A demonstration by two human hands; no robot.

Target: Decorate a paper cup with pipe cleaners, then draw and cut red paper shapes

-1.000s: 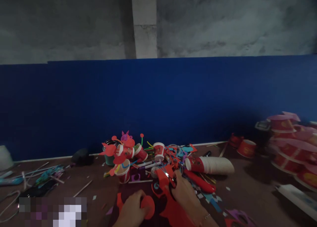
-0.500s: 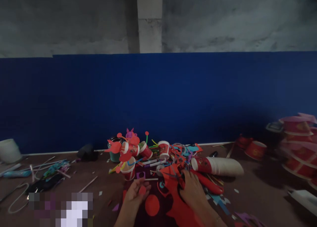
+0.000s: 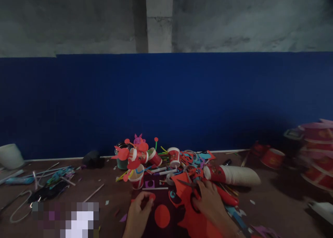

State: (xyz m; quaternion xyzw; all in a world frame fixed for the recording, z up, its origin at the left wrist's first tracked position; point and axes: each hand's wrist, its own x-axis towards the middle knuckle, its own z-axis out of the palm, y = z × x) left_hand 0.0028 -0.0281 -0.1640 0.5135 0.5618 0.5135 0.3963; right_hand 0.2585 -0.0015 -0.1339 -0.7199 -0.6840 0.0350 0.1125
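Observation:
Between the thumb and forefinger of my left hand (image 3: 139,210) a small red paper circle (image 3: 152,196) is pinched. A larger red paper circle (image 3: 162,216) lies on the dark surface just right of that hand. My right hand (image 3: 209,200) is bent around the handles of a pair of scissors (image 3: 186,183), whose blades point left. The palm covers part of the handles. Beneath it spreads a cut sheet of red paper (image 3: 194,222) with jagged edges. A scrap with a blue and black ring (image 3: 173,195) lies left of the scissors.
Decorated paper cups (image 3: 136,177) crowd the back centre, near a purple figure (image 3: 138,140). A stack of cups (image 3: 231,175) lies sideways at right. Larger red tubs (image 3: 318,155) are piled at far right. A blue panel (image 3: 166,99) stands behind the table.
My left hand has turned and closed into a pinch on the small red circle. The right hand and scissors have shifted slightly. The whole view has moved a little.

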